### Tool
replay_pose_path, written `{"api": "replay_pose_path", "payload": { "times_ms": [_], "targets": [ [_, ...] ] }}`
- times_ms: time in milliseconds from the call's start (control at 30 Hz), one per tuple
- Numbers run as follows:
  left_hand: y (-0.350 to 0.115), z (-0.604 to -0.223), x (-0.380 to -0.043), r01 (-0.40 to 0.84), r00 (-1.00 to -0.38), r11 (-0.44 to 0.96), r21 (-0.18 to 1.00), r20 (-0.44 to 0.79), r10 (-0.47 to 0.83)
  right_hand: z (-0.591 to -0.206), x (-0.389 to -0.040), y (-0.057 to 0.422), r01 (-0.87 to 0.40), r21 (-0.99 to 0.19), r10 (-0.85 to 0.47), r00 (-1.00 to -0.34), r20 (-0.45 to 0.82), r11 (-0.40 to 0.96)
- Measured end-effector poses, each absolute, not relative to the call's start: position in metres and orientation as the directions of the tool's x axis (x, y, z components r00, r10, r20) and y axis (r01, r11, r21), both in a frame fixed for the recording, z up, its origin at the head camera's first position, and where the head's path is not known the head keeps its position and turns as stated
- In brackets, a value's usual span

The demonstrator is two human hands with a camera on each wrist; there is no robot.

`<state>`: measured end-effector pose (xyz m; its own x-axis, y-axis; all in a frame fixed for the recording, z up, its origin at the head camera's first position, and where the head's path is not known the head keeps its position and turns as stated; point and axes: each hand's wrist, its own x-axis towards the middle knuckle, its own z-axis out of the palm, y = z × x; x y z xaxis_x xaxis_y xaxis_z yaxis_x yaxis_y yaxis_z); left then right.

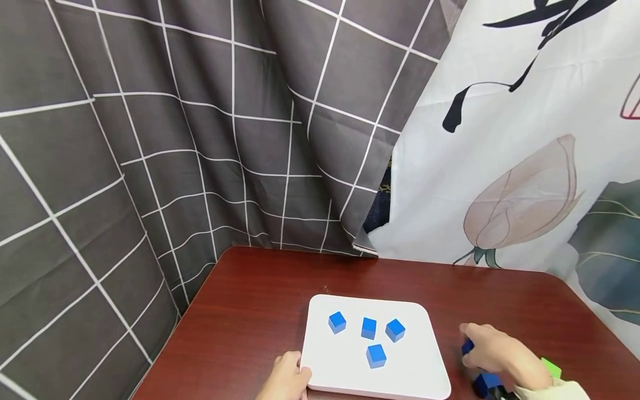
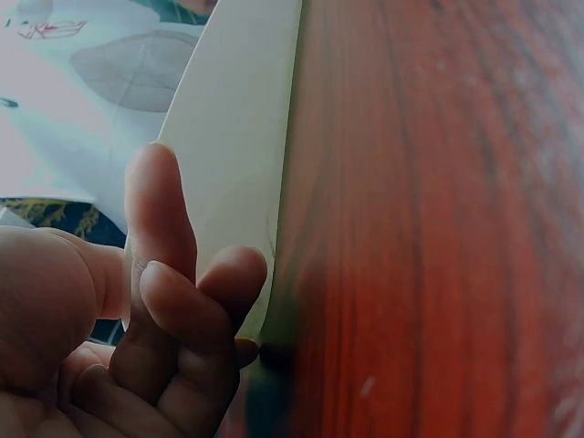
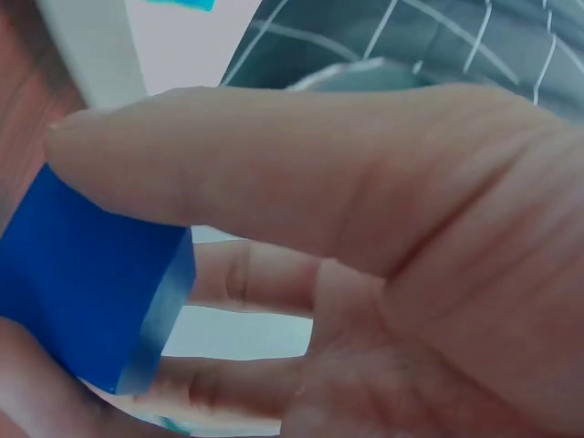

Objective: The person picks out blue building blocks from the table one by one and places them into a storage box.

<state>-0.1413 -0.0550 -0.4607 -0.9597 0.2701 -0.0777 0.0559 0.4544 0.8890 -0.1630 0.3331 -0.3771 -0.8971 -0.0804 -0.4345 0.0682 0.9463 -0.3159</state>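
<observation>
A white tray [image 1: 340, 369] lies on the table with several blue blocks [image 1: 376, 356] spread over its surface. At its near left corner my left hand [image 1: 287, 378] grips the rim. In the left wrist view the thumb and curled fingers [image 2: 160, 205] are on either side of the tray's edge [image 2: 233, 137]. To the right of the tray, my right hand [image 1: 492, 350] pinches one blue block [image 3: 87, 274] between thumb and fingers, low over the table. Another blue block [image 1: 485, 383] is just below that hand, partly hidden.
A bright green block [image 1: 551, 368] sits beside my right wrist, half covered by it. The brown wooden table [image 1: 250, 311] ends at a dark checked curtain [image 1: 200, 139] on the left and back. A white flowered curtain [image 1: 425, 183] hangs at the back right.
</observation>
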Motion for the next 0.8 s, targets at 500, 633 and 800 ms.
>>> {"api": "replay_pose_path", "payload": {
  "times_ms": [500,633,800],
  "targets": [
    [-0.055,-0.460,-0.142,0.058,-0.964,0.474,0.879,-0.073,0.254,-0.378,-0.172,0.251,-0.084,-0.159,-0.129,-0.946,-0.298,0.984],
    [-0.055,-0.460,-0.143,0.066,-0.965,0.479,0.875,-0.065,0.253,-0.386,-0.170,0.235,-0.113,-0.138,-0.151,-0.940,-0.305,0.984],
    [-0.055,-0.461,-0.143,0.080,-0.966,0.480,0.873,-0.052,0.255,-0.397,-0.167,0.223,-0.157,-0.102,-0.181,-0.939,-0.294,0.982]
  ]
}}
